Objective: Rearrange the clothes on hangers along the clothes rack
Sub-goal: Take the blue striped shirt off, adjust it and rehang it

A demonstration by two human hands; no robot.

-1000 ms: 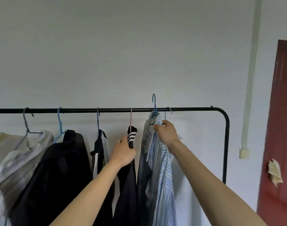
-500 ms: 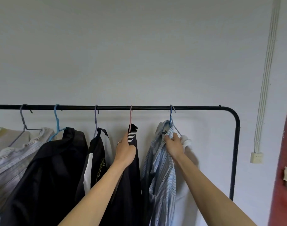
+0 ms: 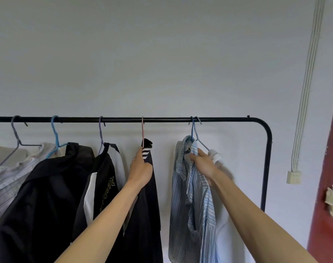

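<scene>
Holding black top (image 3: 149, 202), left hand (image 3: 141, 172), striped shirt (image 3: 181, 196), right hand (image 3: 204, 165), hems cropped

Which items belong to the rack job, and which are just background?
Job: clothes rack; blue striped shirt in right hand; black striped-collar garment in left hand; black jacket.
Background: wall socket; cable conduit; red door.

A plain room in a home, it seems: a black clothes rack (image 3: 162, 119) of everyday shirts and jackets stands against a bare white wall (image 3: 162, 54), beside surface-run cable conduit (image 3: 306, 82), a wall socket (image 3: 294, 177) and a dark red door (image 3: 328, 168).
</scene>
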